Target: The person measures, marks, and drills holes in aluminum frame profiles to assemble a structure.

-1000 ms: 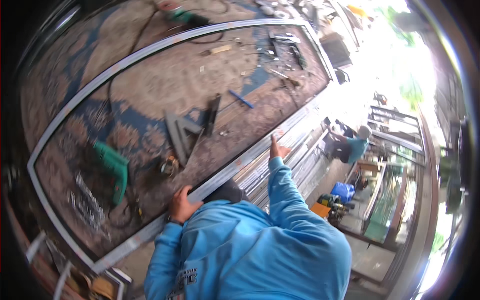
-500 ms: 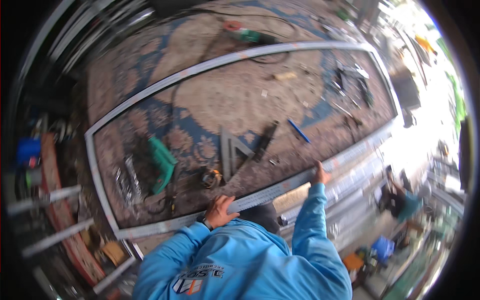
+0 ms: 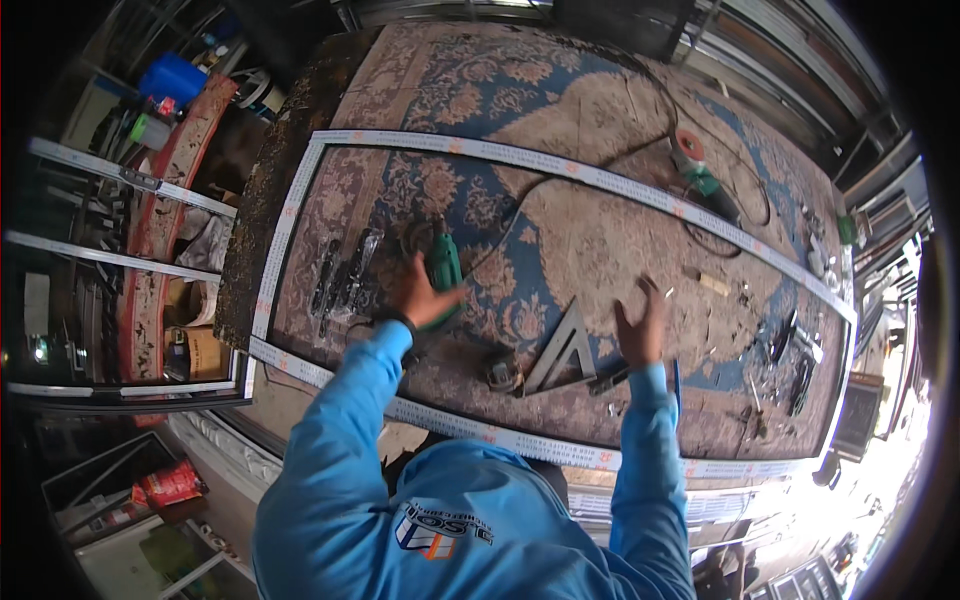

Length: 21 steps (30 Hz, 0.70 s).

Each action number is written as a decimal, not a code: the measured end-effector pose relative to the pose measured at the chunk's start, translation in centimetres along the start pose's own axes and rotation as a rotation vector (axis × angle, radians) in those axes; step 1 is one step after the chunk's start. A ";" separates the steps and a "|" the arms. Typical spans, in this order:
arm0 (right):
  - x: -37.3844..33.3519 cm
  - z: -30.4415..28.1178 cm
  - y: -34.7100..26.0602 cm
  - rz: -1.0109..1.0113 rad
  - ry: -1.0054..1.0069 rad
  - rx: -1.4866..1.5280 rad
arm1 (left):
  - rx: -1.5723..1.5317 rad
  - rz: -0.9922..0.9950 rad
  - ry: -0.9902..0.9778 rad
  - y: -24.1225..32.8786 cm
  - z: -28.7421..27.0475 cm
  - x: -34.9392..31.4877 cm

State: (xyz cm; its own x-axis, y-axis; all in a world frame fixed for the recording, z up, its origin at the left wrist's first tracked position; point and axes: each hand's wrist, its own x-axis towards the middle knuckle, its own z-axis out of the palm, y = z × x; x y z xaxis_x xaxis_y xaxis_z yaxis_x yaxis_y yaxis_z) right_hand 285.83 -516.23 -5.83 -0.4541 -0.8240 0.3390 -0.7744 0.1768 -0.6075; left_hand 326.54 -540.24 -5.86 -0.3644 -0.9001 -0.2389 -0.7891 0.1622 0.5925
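Nearest me, the aluminium frame (image 3: 450,425) lies flat on the carpeted desk (image 3: 560,230), its near rail crossing under both blue sleeves. My left hand (image 3: 425,298) hovers open-fingered over the green power drill (image 3: 443,268); my right hand (image 3: 640,330) is raised, open and holding nothing, beside the metal triangle square (image 3: 562,350). Farther off lies an angle grinder (image 3: 700,170).

1. Both hands have been lifted off the near rail of the aluminium frame (image 3: 450,425).
2. The left hand (image 3: 425,297) is now raised beside the green power tool (image 3: 443,268).
3. The right hand (image 3: 640,330) is held open above the carpet (image 3: 590,230).
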 end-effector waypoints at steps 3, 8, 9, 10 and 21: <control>13.5 8.6 -2.6 0.004 -0.301 0.004 | 0.240 0.135 0.028 -0.9 1.9 -3.3; 26.7 19.6 -4.0 -0.047 -0.373 -0.417 | 0.148 0.209 0.006 -0.9 -0.4 -4.2; 27.6 20.9 -4.1 -0.023 -0.430 -0.438 | 0.173 0.164 -0.040 -0.6 -0.8 -4.0; 28.4 21.6 -4.0 0.037 -0.529 -0.497 | 0.184 0.238 0.047 -0.6 -1.1 -3.6; 30.7 13.6 -8.1 -0.347 -0.290 -0.451 | 0.144 0.348 0.221 6.0 3.2 16.2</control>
State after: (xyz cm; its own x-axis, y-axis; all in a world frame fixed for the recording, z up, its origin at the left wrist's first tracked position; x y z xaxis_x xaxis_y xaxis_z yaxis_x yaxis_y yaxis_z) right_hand 284.15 -550.31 -0.22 -0.0546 -0.9751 0.2151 -0.9930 0.0305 -0.1139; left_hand 314.31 -552.51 -8.62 -0.5187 -0.8442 0.1355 -0.7044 0.5118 0.4919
